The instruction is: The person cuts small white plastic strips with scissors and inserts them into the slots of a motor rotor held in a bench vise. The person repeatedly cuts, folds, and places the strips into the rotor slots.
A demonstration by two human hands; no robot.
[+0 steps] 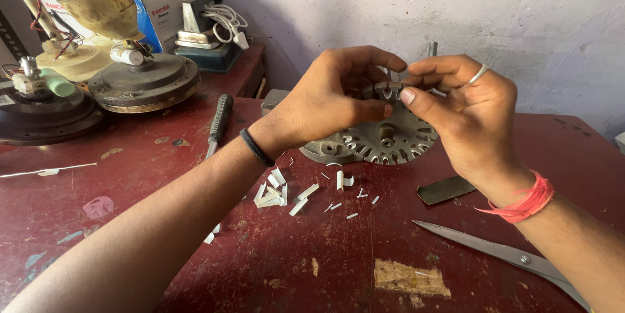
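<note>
The left hand (332, 101) and right hand (459, 108) covered the upper part of the slotted metal disc (384, 140), so what the fingertips pinched could not be told. The scissors (514, 257) ran off the picture's lower right edge, handles unseen.

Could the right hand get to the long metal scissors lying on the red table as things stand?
Probably yes. The long metal scissors lie uncovered on the worn red table, just below the right hand and its forearm, with nothing on top of them. That hand is busy at the round slotted metal core, though, pinching there alongside the left hand.
</note>
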